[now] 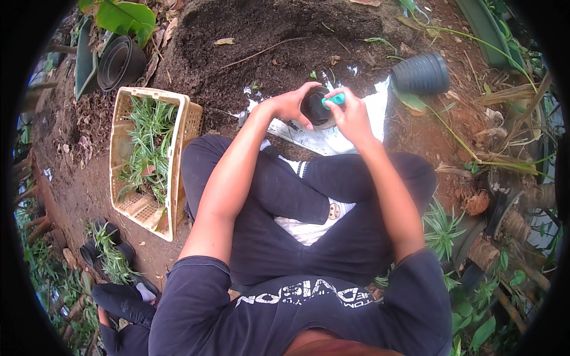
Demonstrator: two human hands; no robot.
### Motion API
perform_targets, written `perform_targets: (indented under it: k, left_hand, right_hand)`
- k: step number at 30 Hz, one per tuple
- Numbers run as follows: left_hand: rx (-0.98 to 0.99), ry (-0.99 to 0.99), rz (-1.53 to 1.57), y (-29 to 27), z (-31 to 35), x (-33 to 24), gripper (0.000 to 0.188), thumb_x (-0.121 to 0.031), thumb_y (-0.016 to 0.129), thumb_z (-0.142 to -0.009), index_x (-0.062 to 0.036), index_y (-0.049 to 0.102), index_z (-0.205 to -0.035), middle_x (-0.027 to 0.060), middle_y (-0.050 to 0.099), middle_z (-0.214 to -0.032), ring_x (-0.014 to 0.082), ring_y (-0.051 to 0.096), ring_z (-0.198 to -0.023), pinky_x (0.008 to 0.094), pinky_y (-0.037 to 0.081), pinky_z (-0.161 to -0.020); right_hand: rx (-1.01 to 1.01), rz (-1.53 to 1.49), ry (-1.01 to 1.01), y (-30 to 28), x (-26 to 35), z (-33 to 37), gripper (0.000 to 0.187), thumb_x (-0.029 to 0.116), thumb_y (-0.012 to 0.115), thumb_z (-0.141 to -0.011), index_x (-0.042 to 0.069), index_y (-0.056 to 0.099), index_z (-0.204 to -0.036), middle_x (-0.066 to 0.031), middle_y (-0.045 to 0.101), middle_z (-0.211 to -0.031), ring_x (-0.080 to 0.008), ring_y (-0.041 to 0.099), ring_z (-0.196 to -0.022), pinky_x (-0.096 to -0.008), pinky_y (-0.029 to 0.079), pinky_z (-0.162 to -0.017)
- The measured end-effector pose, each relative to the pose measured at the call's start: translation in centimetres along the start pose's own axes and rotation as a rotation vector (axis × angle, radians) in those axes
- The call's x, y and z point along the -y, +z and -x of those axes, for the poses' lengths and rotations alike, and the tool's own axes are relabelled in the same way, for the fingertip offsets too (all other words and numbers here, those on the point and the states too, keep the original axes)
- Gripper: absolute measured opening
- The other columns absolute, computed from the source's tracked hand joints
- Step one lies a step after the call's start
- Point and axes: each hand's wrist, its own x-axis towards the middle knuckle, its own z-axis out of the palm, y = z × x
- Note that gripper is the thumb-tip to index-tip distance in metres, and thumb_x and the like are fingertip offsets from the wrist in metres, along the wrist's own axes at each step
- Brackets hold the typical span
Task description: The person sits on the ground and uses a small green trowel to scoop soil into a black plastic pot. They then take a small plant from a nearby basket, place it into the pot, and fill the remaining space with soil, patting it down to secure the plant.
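My left hand (291, 105) is curved around the side of a small dark plant pot (311, 108), which tilts with its mouth toward me. In my right hand (352, 116) is a green-handled tool (335, 99), gripped by its handle at the pot's right rim. The tool's lower end is hidden, so its kind cannot be made out. Dark soil shows inside the pot. Beneath both hands lies a white sheet (335, 141), dirty with bits of soil, in front of my crossed legs.
A yellowish plastic crate (177, 166) of striped-leaf plants (148, 139) stands at my left. Dark soil (267, 53) is heaped ahead. A stack of black pots (420, 74) lies at the right, another black pot (122, 63) at far left. Another person (127, 305) sits at lower left.
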Motion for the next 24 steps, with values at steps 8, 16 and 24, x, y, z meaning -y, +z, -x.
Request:
perform_targets:
  k: [8,16,24]
  left_hand:
    - [0.015,0.007,0.029,0.0,-0.2,0.2,0.132,-0.024,0.101,-0.061,-0.0183,0.017,-0.163,0.0227,0.051,-0.152,0.0348,0.048,-0.144,0.0460,0.040,-0.119]
    - [-0.024,0.064,0.018,0.3,-0.2,1.1,0.131,-0.023,0.101,-0.061,-0.0158,0.018,-0.162,0.0229,0.053,-0.150,0.0341,0.049,-0.143,0.0447,0.040,-0.119]
    - [-0.022,-0.025,-0.048,0.0,-0.4,0.3,0.134,-0.027,0.101,-0.060,-0.0134,0.016,-0.163,0.0248,0.047,-0.155,0.0352,0.045,-0.146,0.0451,0.038,-0.120]
  right_hand:
    - [0.086,0.040,-0.012,-1.7,0.6,-0.2,0.017,0.000,0.070,-0.093,0.003,0.061,-0.106,-0.0160,0.074,-0.095,-0.0296,0.075,-0.088,-0.0377,0.056,-0.073]
    - [0.158,0.035,-0.148,-1.0,0.8,-0.5,0.019,-0.008,0.066,-0.091,0.001,0.058,-0.106,-0.0174,0.074,-0.103,-0.0362,0.074,-0.101,-0.0407,0.057,-0.086]
    - [0.159,0.003,-0.212,-0.8,0.4,-1.2,0.017,-0.006,0.065,-0.092,0.000,0.057,-0.105,-0.0163,0.072,-0.105,-0.0359,0.073,-0.101,-0.0404,0.056,-0.086]
